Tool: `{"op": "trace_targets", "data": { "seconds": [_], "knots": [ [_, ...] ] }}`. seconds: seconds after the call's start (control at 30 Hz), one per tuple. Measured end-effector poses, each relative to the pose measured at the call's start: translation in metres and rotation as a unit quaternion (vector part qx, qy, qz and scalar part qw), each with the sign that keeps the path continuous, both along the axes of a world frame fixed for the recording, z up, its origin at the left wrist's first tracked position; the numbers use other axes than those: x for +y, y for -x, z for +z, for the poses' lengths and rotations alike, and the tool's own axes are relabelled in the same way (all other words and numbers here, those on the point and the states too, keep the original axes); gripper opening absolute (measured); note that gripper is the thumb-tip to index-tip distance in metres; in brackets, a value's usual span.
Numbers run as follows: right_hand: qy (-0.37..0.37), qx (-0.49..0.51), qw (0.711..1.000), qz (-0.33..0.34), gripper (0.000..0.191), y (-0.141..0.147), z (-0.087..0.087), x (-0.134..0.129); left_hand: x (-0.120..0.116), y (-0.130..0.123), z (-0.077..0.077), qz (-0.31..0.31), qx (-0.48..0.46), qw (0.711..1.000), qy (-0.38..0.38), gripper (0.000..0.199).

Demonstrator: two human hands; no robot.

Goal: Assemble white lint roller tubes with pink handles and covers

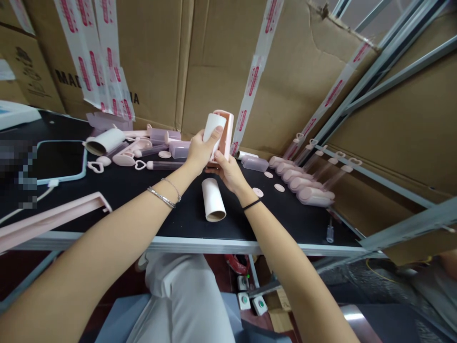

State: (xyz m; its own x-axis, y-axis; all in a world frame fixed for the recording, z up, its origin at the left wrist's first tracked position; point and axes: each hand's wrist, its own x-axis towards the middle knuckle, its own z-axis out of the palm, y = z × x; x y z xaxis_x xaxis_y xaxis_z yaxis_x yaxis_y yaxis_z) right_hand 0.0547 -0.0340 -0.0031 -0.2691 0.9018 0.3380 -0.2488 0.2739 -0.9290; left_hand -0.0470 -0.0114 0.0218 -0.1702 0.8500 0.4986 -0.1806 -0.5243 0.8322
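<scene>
Above the black table, my left hand (204, 145) is closed around a white cardboard tube (214, 125), which stands tilted against a pink plastic holder (227, 133). Fingers of my right hand (228, 170) grip the lower end of that holder; part of the holder is behind the tube and my fingers. Whether the tube sits inside the holder or just in front of it, I cannot tell. Below my hands, a second white cardboard tube (213, 200) lies on the table with its open brown end toward me.
Pink plastic parts (133, 150) and another tube (105, 141) lie at the left, beside a phone (59, 161) with a cable. A long pink piece (53, 216) overhangs the front edge. Assembled pink holders (303, 183) line the right, near a small screwdriver (330, 232). Cardboard (214, 62) walls the back.
</scene>
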Motion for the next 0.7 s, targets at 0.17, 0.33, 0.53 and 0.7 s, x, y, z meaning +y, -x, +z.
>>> {"op": "trace_targets", "data": {
  "seconds": [0.17,0.33,0.53,0.7],
  "knots": [
    [-0.047,-0.021,0.999,-0.018,0.047,0.000,0.003,-0.001,-0.005,-0.002,0.005,-0.011,-0.020,0.999,0.026,0.055],
    [-0.034,-0.031,0.999,-0.019,0.054,0.002,0.007,0.001,0.000,-0.002,0.007,-0.020,-0.040,0.998,0.053,0.055],
    [-0.049,-0.030,0.998,-0.005,0.050,0.006,0.006,0.005,0.004,-0.001,0.010,0.006,-0.038,0.998,0.055,0.053],
    [-0.070,-0.046,0.996,-0.022,0.053,0.006,0.003,0.008,0.001,-0.003,0.012,0.004,-0.039,0.997,0.069,0.052]
  ]
}}
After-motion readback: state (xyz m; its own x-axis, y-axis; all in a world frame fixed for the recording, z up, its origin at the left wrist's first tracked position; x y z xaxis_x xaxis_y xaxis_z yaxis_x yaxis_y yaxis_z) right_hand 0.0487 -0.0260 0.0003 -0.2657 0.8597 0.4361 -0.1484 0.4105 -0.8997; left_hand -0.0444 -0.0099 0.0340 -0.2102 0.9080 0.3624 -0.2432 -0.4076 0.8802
